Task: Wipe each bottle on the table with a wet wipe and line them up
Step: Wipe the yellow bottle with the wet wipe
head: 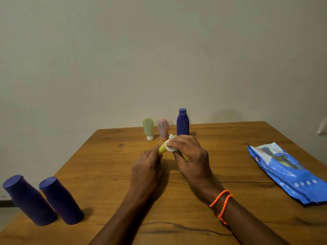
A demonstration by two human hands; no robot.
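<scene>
I see the wooden table, then the blue wipe pack lying well right of my fingers. Two purple bottles stand near-left; a purple bottle, pink bottle and green bottle stand just beyond the fingers. Left hand grips the yellow bottle, fingers curled round it; right hand fingers clamp the white wipe onto it.

Grained wooden table, glossy wipe pack

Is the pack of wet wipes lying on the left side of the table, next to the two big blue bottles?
No, the blue wipes pack lies on the table's right side, far from the two dark blue bottles at the left edge.
</scene>
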